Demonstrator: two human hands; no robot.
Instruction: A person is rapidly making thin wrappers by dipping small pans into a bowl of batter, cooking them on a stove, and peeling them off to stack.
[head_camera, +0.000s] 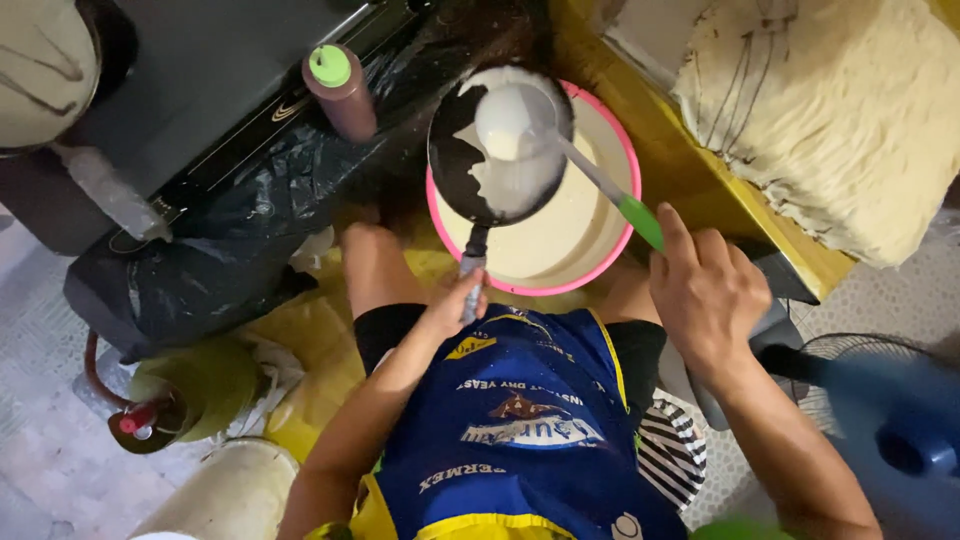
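1. Two hands are seen above a blue and yellow apron (520, 420).
2. The left hand (455, 305) is clenched around the handle of a small black frying pan (460, 160).
3. The right hand (705, 290) grips a green-handled metal ladle (512, 120).
4. Pale batter is held in the ladle over the pan, above a pink-rimmed round basin of batter (590, 225).
5. A brown squeeze bottle with a green cap (340, 92) stands farther left.

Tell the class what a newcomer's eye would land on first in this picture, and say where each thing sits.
The eye goes first to the black pan at top centre, held by the left hand over a pink-rimmed bowl of pale batter. The right hand holds a green-handled ladle that is spreading batter in the pan. At top right, a tall stack of thin pale crepes sits on a yellow table.
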